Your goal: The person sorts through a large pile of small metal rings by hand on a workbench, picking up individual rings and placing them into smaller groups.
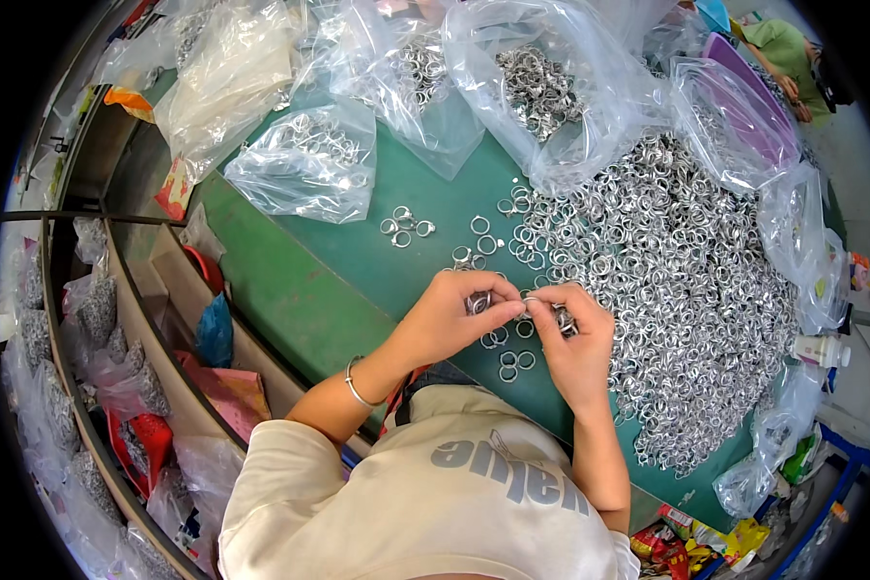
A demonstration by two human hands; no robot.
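My left hand point(452, 314) and my right hand point(578, 340) meet over the near edge of the green table, fingertips pinched together around a small silver ring point(528, 299). More silver rings show in the curled fingers of each hand. A few loose rings point(516, 363) lie on the table just under my hands, and others rest beyond my left fingers. To the right spreads a large heap of silver rings point(696, 300), close beside my right hand. A little cluster of rings point(406, 226) sits apart, farther off to the left.
Clear plastic bags of rings point(311, 159) line the far side of the table point(304, 266). A large open bag point(599, 126) borders the heap. Shelves with bagged rings point(97, 314) stand at the left. Colourful packets point(681, 541) lie lower right. Another person point(788, 63) is at the far right.
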